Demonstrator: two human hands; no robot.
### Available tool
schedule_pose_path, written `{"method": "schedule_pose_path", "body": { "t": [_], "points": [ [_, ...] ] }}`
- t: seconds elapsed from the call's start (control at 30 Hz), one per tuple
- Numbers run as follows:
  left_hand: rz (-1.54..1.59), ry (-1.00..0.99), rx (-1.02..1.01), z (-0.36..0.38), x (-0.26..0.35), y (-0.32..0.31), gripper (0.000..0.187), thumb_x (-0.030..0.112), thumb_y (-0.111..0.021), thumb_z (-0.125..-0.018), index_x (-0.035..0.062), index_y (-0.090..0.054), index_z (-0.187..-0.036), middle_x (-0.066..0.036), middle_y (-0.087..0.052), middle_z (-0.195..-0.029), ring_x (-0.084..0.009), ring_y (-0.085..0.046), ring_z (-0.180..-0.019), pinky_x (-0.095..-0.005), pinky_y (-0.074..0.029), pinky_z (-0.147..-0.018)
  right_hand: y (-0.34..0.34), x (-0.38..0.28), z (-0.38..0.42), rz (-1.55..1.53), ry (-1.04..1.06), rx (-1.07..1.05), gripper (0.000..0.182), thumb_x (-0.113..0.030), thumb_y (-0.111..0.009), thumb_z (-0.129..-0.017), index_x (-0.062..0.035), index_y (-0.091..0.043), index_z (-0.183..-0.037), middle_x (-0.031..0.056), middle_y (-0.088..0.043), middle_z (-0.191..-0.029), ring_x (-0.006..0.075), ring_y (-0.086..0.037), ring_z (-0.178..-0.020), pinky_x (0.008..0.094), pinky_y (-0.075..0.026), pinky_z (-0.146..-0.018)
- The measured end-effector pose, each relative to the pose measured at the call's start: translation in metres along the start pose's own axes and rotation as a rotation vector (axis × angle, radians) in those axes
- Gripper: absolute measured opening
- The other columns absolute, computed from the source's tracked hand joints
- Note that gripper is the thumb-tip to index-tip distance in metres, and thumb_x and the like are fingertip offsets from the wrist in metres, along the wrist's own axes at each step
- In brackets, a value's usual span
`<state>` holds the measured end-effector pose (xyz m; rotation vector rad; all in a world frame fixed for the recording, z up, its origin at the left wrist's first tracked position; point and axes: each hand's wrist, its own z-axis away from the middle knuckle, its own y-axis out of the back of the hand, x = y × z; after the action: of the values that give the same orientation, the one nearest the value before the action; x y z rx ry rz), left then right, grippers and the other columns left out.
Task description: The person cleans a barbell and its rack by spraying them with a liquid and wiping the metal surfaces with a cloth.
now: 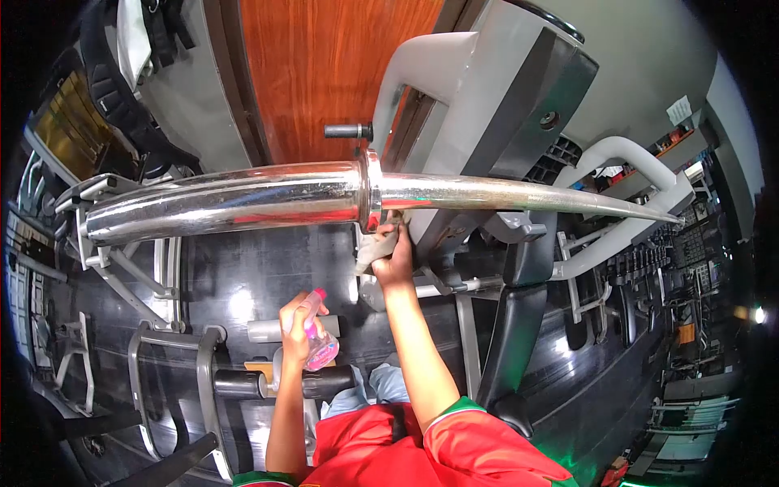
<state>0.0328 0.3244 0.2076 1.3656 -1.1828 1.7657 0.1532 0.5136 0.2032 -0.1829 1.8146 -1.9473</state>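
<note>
A chrome barbell (pixel 235 199) runs across the view, its thick sleeve to the left and its thinner shaft to the right of the collar (pixel 370 191). Just below that collar, my right hand (pixel 398 261) is closed on a pale cloth (pixel 375 250). The fingertips reach up to the underside of the bar, partly hidden by it. Lower down, my left hand (pixel 294 334) grips a clear spray bottle (pixel 323 351) with a pink trigger head and pink liquid or label inside its outline. The bottle is held upright, slightly tilted, away from the bar.
A grey rack upright (pixel 495 105) stands behind the bar, with a short peg (pixel 347 131) beside it. A black padded bench (pixel 515 341) is at my right. Grey machine frames (pixel 207 390) are at lower left, over a dark floor (pixel 243 284). A wooden door (pixel 324 73) is ahead.
</note>
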Motion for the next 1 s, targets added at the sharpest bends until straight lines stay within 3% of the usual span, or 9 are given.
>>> {"method": "schedule_pose_path", "body": {
  "t": [0.07,0.1,0.13,0.2,0.3,0.43,0.53,0.63,1.0],
  "points": [
    [0.002,0.012,-0.005,0.002,0.0,-0.002,0.046,0.037,-0.048,-0.096,-0.0059,-0.065,-0.099,-0.012,-0.065,-0.083,-0.0146,-0.057,-0.049,-0.0272,-0.044,-0.047,0.067,0.012,-0.001,1.297,0.605,-0.125,0.01,-0.022,-0.061,-0.1,-0.017,-0.059,-0.109,-0.003,-0.056,-0.088,0.0106,-0.057,-0.079,0.0279,-0.05,-0.071],
    [0.007,0.011,-0.005,0.002,-0.001,-0.004,0.046,0.037,-0.048,-0.097,-0.0058,-0.064,-0.098,-0.012,-0.065,-0.082,-0.0146,-0.057,-0.049,-0.0272,-0.044,-0.047,0.088,0.013,0.002,1.552,0.672,-0.061,0.008,-0.02,-0.061,-0.099,-0.0164,-0.06,-0.106,-0.0031,-0.057,-0.089,0.0123,-0.057,-0.077,0.0327,-0.049,-0.073],
    [0.012,0.008,-0.003,0.002,-0.001,-0.005,0.045,0.036,-0.048,-0.097,-0.0057,-0.064,-0.097,-0.012,-0.065,-0.082,-0.0147,-0.057,-0.048,-0.0271,-0.045,-0.047,0.147,0.025,-0.018,0.835,0.275,0.115,0.011,-0.016,-0.063,-0.097,-0.0141,-0.061,-0.107,-0.0021,-0.059,-0.091,0.0128,-0.058,-0.077,0.0328,-0.049,-0.075],
    [0.006,0.012,0.004,0.002,0.002,-0.007,0.044,0.036,-0.048,-0.097,-0.0055,-0.063,-0.094,-0.013,-0.065,-0.082,-0.0149,-0.057,-0.048,-0.0273,-0.046,-0.047,0.105,0.015,0.007,-0.089,-0.07,0.297,0.019,-0.019,-0.065,-0.098,-0.0136,-0.061,-0.115,-0.0018,-0.065,-0.1,0.0114,-0.059,-0.076,0.0308,-0.048,-0.073],
    [0.003,0.035,-0.007,0.005,0.002,-0.007,0.044,0.036,-0.048,-0.096,-0.0054,-0.063,-0.094,-0.013,-0.065,-0.083,-0.015,-0.058,-0.048,-0.0274,-0.046,-0.048,0.045,0.0,0.041,-0.239,-0.072,0.407,0.027,-0.026,-0.064,-0.099,-0.0144,-0.06,-0.123,-0.0019,-0.067,-0.113,0.0095,-0.058,-0.076,0.0285,-0.047,-0.07],
    [-0.056,0.061,-0.008,0.004,-0.002,-0.008,0.044,0.036,-0.048,-0.096,-0.0056,-0.063,-0.093,-0.013,-0.065,-0.083,-0.0153,-0.058,-0.048,-0.0277,-0.046,-0.048,0.052,-0.011,0.058,-0.126,-0.091,0.376,0.03,-0.027,-0.062,-0.1,-0.0135,-0.057,-0.126,0.0013,-0.065,-0.119,0.0108,-0.06,-0.077,0.0275,-0.049,-0.069],
    [-0.067,0.051,-0.009,0.002,-0.005,-0.014,0.045,0.036,-0.047,-0.095,-0.0055,-0.063,-0.093,-0.012,-0.065,-0.082,-0.0155,-0.058,-0.048,-0.028,-0.046,-0.048,0.092,-0.002,0.059,-0.097,-0.026,0.588,0.017,-0.025,-0.055,-0.104,-0.0166,-0.057,-0.118,-0.0004,-0.062,-0.1,0.0105,-0.061,-0.078,0.0313,-0.05,-0.067],
    [-0.044,0.044,-0.024,-0.001,-0.008,-0.015,0.045,0.036,-0.046,-0.096,-0.0057,-0.064,-0.093,-0.012,-0.065,-0.082,-0.0155,-0.058,-0.048,-0.0283,-0.046,-0.048,0.129,-0.012,0.064,-0.031,-0.125,0.447,0.017,-0.026,-0.054,-0.104,-0.0172,-0.058,-0.118,-0.0016,-0.063,-0.099,0.0104,-0.06,-0.077,0.0312,-0.05,-0.067],
    [-0.012,0.075,-0.061,-0.002,-0.018,-0.035,0.041,0.031,-0.047,-0.097,-0.0054,-0.064,-0.095,-0.012,-0.066,-0.086,-0.0146,-0.058,-0.048,-0.0267,-0.045,-0.048,0.035,-0.047,0.095,0.207,-0.252,0.283,0.018,-0.026,-0.065,-0.099,-0.0114,-0.063,-0.11,0.0016,-0.065,-0.093,0.0129,-0.062,-0.076,0.0317,-0.052,-0.063]
  ]
}}
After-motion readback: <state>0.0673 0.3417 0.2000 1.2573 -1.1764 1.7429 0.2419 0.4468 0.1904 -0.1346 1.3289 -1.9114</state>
